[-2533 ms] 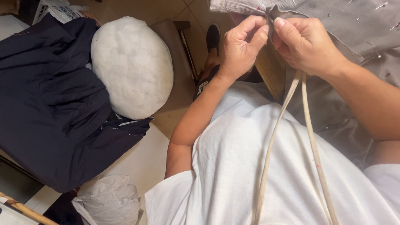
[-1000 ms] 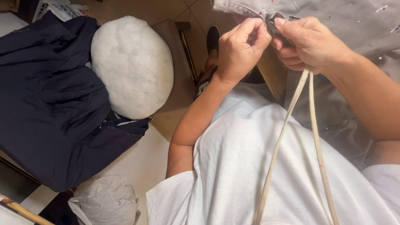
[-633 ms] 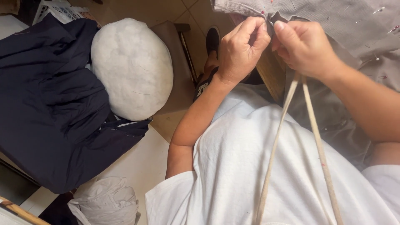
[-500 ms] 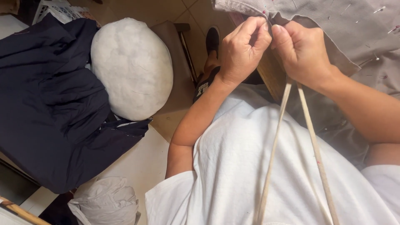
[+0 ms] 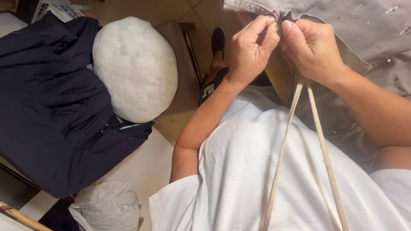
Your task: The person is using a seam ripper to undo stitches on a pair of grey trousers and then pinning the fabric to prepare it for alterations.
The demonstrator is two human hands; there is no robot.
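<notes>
While both pinch the grey fabric [image 5: 342, 21] edge: left hand [image 5: 252, 47], right hand [image 5: 314, 49], fingers tight together.

We wore white short-sleeved T-shirt [image 5: 257, 171], cloth creased across chest. Bare forearms, left hand [image 5: 252, 47] and right hand [image 5: 314, 49] ringless. Dark shorts [image 5: 214, 83] with pale print; black shoe [image 5: 218, 38].

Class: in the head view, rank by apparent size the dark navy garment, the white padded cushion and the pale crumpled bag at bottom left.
1. dark navy garment
2. white padded cushion
3. pale crumpled bag, partly cut off by the frame, so its full size is unsure.
</notes>
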